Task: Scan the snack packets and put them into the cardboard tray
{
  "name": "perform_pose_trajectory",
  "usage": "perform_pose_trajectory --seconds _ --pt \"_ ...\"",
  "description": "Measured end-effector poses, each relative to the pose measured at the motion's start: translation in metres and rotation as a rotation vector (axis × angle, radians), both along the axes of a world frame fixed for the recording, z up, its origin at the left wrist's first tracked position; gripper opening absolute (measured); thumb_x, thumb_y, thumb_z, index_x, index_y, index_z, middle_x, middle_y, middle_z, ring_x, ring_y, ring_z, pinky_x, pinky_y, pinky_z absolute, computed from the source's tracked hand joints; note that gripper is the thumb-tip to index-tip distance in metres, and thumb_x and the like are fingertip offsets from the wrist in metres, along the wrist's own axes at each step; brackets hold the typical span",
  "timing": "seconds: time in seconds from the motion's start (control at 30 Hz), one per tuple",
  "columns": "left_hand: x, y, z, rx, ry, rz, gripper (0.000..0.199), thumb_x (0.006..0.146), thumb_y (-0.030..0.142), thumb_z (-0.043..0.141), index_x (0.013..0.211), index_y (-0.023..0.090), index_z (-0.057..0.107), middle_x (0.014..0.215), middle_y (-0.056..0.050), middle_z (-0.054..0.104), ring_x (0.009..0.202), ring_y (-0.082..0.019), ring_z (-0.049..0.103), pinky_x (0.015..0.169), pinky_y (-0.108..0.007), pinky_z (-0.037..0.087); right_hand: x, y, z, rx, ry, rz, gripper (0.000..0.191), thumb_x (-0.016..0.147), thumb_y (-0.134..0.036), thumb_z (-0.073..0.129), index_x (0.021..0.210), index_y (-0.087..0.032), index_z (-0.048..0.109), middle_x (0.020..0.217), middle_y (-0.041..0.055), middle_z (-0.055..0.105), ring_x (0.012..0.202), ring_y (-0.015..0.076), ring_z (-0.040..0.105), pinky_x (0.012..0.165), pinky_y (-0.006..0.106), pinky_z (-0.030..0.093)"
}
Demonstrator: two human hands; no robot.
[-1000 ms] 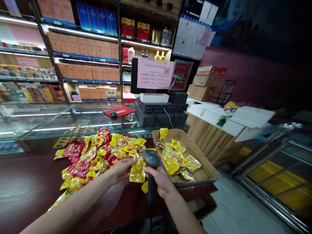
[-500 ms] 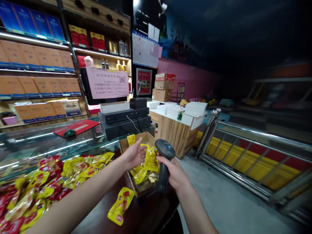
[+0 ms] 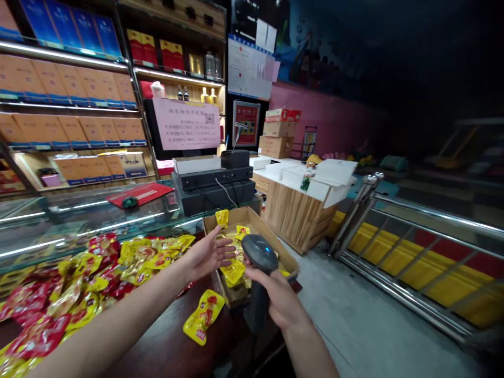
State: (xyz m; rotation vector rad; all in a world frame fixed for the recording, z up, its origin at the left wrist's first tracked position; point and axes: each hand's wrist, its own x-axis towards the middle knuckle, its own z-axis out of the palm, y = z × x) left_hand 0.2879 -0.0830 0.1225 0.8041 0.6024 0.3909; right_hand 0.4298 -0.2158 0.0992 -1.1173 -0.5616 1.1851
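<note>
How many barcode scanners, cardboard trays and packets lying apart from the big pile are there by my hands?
Handheld barcode scanner: 1
Cardboard tray: 1
Yellow packet apart from the pile: 1
Total: 3

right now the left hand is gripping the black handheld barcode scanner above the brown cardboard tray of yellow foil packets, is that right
Not quite: the head view shows the right hand gripping the black handheld barcode scanner, not the left. The left hand is open and empty. The scanner is above the brown cardboard tray of yellow foil packets, as you said.
</note>
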Motion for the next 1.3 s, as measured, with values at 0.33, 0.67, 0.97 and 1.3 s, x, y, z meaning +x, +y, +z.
perform_pose_trajectory --seconds 0.33,0.67,0.97,1.3 --pt "-0.101 -0.035 -0.053 -0.091 0.073 0.2 0.062 0.077 0.062 0.053 0.11 0.009 0.061 0.117 -0.018 0.06 0.108 -0.026 0.056 0.095 -0.036 0.038 -0.077 -0.033 -0.04 -0.184 0.03 0.272 0.038 0.048 -0.025 0.084 0.084 -0.02 0.072 0.084 0.0028 0.072 0.089 0.0224 0.064 0.085 0.032 0.047" --pt "-0.116 -0.062 -0.099 -0.053 0.222 0.211 0.037 0.08 0.046 0.059 0.099 0.015 0.066 0.117 -0.012 0.063 0.11 -0.024 0.055 0.088 -0.033 0.042 -0.1 -0.035 -0.08 -0.145 -0.14 0.159 0.049 0.054 -0.026 0.081 0.1 -0.018 0.067 0.103 0.0058 0.07 0.106 0.0268 0.06 0.1 0.041 0.039" --pt "-0.137 -0.066 -0.1 0.047 0.204 0.134 0.031 0.07 0.038 0.072 0.09 0.014 0.068 0.092 -0.01 0.07 0.076 -0.017 0.063 0.071 -0.032 0.05 -0.126 -0.013 -0.076 -0.051 -0.133 0.175 0.04 0.056 -0.027 0.079 0.094 -0.018 0.07 0.1 0.0067 0.072 0.1 0.0259 0.063 0.094 0.04 0.044" --pt "-0.152 -0.043 -0.103 -0.001 0.146 0.391 0.039 0.059 0.012 0.078 0.092 0.014 0.059 0.087 -0.009 0.07 0.067 -0.018 0.067 0.065 -0.03 0.054 -0.133 0.021 -0.054 0.006 -0.09 0.376 0.033 0.058 -0.026 0.077 0.088 -0.015 0.07 0.092 0.0066 0.072 0.085 0.0206 0.067 0.079 0.032 0.051"
